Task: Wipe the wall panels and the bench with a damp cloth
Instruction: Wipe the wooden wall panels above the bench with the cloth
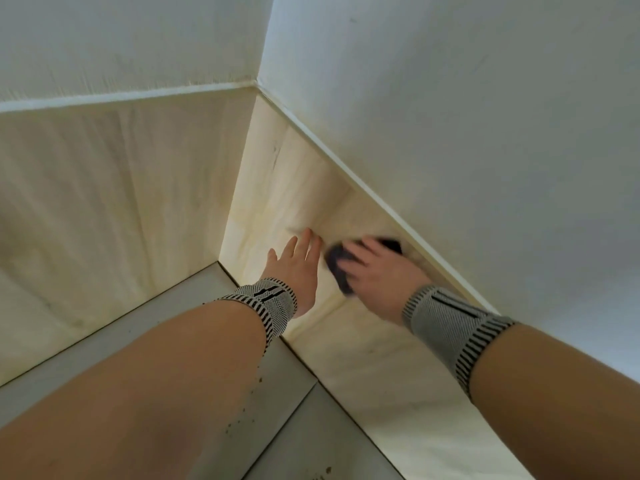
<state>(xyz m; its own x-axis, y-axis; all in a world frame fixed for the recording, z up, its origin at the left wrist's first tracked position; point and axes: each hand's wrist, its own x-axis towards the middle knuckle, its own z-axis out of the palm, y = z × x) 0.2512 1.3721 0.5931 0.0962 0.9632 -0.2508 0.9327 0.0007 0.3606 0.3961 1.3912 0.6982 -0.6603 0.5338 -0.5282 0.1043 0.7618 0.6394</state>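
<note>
A pale wooden wall panel (291, 188) runs along the right wall into the corner, and another panel (114, 202) covers the left wall. My right hand (377, 271) presses a dark cloth (337, 263) flat against the right panel, just under its white top trim; the hand and cloth are blurred. My left hand (298, 263) rests on the same panel with straight fingers, right beside the cloth. Both wrists wear grey striped bands. No bench can be made out with certainty.
Grey floor tiles (194, 306) lie below the corner, with dark crumbs scattered near my left forearm. White plaster wall (450, 98) rises above the trim (346, 168) on both sides.
</note>
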